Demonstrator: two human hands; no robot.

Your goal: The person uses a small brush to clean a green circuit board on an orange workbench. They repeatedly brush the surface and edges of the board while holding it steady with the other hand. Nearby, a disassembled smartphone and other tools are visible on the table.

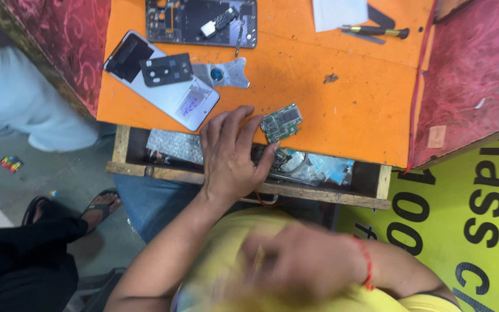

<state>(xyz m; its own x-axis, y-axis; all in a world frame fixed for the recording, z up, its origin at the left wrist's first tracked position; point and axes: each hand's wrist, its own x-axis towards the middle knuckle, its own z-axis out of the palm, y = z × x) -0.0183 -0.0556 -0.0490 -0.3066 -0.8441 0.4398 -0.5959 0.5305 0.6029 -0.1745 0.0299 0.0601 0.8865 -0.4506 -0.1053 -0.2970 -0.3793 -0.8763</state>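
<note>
The small green circuit board (pixel 282 122) lies flat on the orange counter (pixel 347 86), close to its near edge and about midway along it. It is roughly rectangular with an uneven outline, studded with silvery shielded parts and tiny components, and sits turned at a slant to the counter's edge. The fingertips of the left hand (pixel 231 156) lie just beside its near-left corner; whether they touch it cannot be told. That hand rests spread, palm down, across the counter's near edge and the open wooden drawer (pixel 319 193) below it.
</note>
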